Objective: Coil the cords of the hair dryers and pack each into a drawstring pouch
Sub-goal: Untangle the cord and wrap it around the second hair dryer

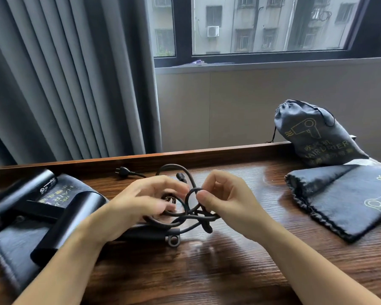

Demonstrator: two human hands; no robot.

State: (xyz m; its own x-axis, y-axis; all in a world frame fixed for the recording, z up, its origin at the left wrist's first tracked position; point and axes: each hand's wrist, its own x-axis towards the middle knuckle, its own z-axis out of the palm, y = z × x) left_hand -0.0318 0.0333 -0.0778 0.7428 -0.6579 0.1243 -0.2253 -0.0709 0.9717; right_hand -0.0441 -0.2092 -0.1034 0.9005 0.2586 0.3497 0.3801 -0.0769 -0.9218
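Observation:
A tangled black cord (186, 213) lies in loops at the middle of the wooden table (229, 271). My right hand (227, 202) pinches one small loop of it between thumb and finger. My left hand (141, 201) hovers over the tangle with curled fingers reaching into the loops; whether it grips the cord I cannot tell. The cord's plug (122, 172) rests near the table's back rail. Two black hair dryers (68, 223) lie at the left on a flat grey pouch (13, 245). The nearer dryer's handle end, with a hanging ring (174, 240), pokes out under my left hand.
At the right, a filled grey drawstring pouch (315, 133) printed HAIR DRIER leans on the back rail. A flat empty pouch (348, 201) lies in front of it. Grey curtains (64, 73) and a window (262, 25) stand behind the table.

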